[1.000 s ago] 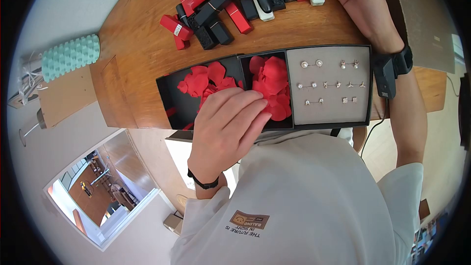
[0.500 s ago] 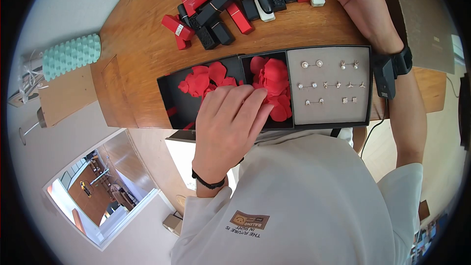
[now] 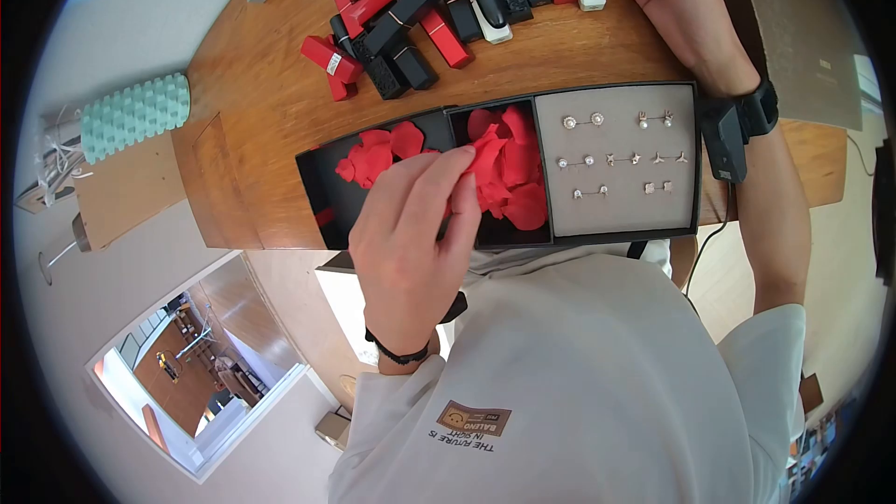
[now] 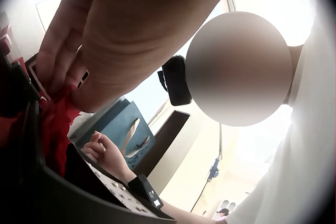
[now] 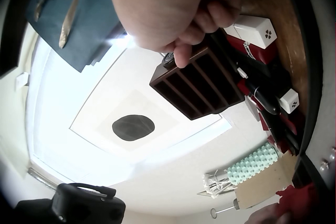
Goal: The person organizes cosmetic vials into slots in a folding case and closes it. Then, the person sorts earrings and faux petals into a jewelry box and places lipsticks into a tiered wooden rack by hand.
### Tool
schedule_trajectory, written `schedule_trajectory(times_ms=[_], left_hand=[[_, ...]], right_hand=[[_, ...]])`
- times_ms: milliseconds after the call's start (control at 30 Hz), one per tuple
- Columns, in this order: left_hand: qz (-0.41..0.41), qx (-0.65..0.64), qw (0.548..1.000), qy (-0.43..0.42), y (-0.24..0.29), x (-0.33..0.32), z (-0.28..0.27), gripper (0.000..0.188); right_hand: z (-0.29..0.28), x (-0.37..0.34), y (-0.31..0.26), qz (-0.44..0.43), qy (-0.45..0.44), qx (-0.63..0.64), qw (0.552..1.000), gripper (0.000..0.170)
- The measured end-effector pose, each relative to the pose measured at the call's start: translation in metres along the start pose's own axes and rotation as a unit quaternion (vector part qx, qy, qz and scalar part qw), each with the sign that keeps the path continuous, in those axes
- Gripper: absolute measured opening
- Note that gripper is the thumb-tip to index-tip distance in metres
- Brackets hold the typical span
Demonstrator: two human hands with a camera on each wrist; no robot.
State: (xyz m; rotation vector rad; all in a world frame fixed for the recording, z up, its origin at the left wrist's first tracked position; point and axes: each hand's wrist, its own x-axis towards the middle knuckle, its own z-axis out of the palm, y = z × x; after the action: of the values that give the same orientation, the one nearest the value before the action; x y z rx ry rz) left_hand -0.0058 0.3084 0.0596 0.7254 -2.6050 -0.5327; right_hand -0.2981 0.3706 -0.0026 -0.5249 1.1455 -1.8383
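In the head view my left hand (image 3: 406, 224) is over the middle of a long black box (image 3: 317, 189). Its thumb and fingertips pinch a red petal (image 3: 481, 151) above the narrow compartment full of red petals (image 3: 523, 154). More petals (image 3: 369, 157) lie in the left compartment, partly hidden by that hand. Pairs of earrings (image 3: 584, 120) sit on a grey pad (image 3: 616, 210) in the right part of the box. My right hand (image 3: 677, 9) is beyond the box's far right corner, its fingers loosely curled with nothing visible in them.
Red, black and white lipstick-like tubes (image 3: 401, 19) lie heaped on the wooden table (image 3: 247, 112) behind the box. A dark slotted holder (image 5: 197, 85) shows near the right hand in the right wrist view. A green roller (image 3: 135, 112) is at far left.
My left hand has shifted a little left, and its thumb and fingertips now show pinching a petal above the narrow compartment. The right hand keeps nearly the same pose.
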Motion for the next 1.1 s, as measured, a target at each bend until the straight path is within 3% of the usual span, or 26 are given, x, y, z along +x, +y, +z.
schedule_trajectory(times_ms=[200,400,467,500,567,633,700,833,1100], left_hand=[[-0.031,-0.013,0.999,0.015,0.002,0.005,-0.011,0.028],[-0.061,-0.122,0.99,0.026,0.008,0.001,-0.004,0.026],[-0.164,-0.109,0.98,-0.042,0.018,-0.001,-0.002,0.027],[-0.164,-0.109,0.98,-0.042,0.014,-0.001,0.0,0.027],[0.032,0.034,0.999,-0.013,0.0,-0.003,0.004,0.028],[0.043,0.022,0.998,-0.029,-0.004,-0.005,0.004,0.03],[0.146,0.068,0.983,-0.087,-0.007,-0.002,0.007,0.031],[0.154,0.103,0.972,-0.143,-0.006,0.003,0.01,0.033],[0.156,0.09,0.981,-0.073,-0.013,0.01,0.018,0.035]], right_hand=[[0.002,-0.002,-0.003,0.005,0.005,-0.01,1.0,0.036],[0.0,-0.001,-0.001,0.007,0.003,-0.016,1.0,0.035],[0.0,-0.001,-0.001,0.013,0.009,-0.016,1.0,0.035],[0.0,-0.001,-0.001,0.009,0.002,-0.013,1.0,0.035],[0.0,-0.002,-0.001,0.006,-0.004,-0.01,1.0,0.035],[0.0,-0.001,0.0,-0.005,-0.011,-0.015,1.0,0.035],[-0.003,0.001,0.005,-0.008,-0.002,-0.012,1.0,0.035],[0.0,-0.002,-0.001,-0.005,-0.006,-0.012,1.0,0.036],[0.0,0.0,0.0,-0.001,0.006,-0.015,1.0,0.036]])
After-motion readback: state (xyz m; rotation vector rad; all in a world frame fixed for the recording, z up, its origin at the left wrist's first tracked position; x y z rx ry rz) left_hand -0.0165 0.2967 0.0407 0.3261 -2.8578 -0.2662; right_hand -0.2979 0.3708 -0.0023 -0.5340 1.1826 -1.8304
